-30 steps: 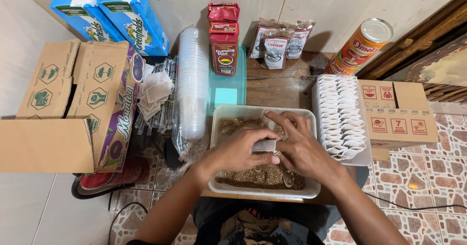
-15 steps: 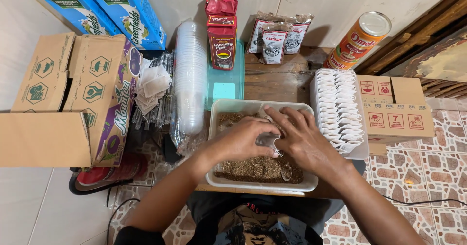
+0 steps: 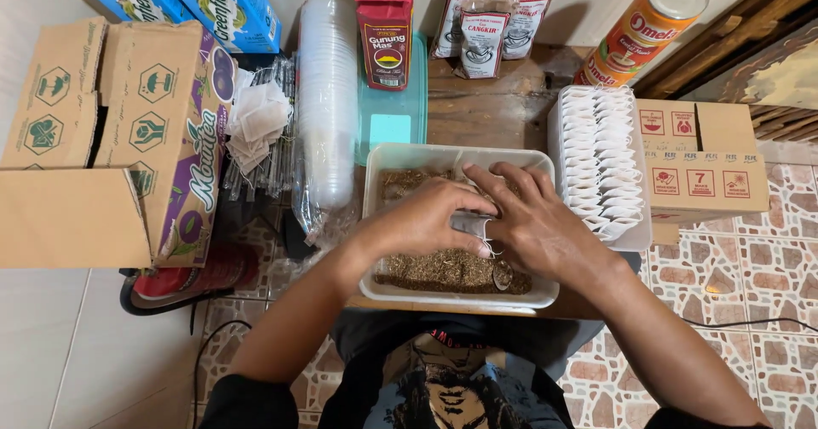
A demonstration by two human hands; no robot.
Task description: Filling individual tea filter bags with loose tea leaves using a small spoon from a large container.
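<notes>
1. Small white paper filter bag (image 3: 473, 224) sits at the centre of the frame, pinched between both hands just above the loose brown dried leaves (image 3: 452, 269).
2. Those leaves fill a shallow white rectangular plastic tub (image 3: 371, 224) on the wooden counter (image 3: 494, 109).
3. Left hand (image 3: 426, 218) has its grip closed on the bag's left side, fingers curled over it.
4. Right hand (image 3: 532, 224) holds the bag's right edge, its grip closed at the thumb while the other fingers lie spread and flat.
5. Right of the tub stands a white tray of stacked white paper bags (image 3: 601, 161).
6. Left of the tub lies a sleeve of stacked clear plastic cups (image 3: 328, 105).
7. Far left sits an open brown cardboard carton (image 3: 94, 131).
</notes>
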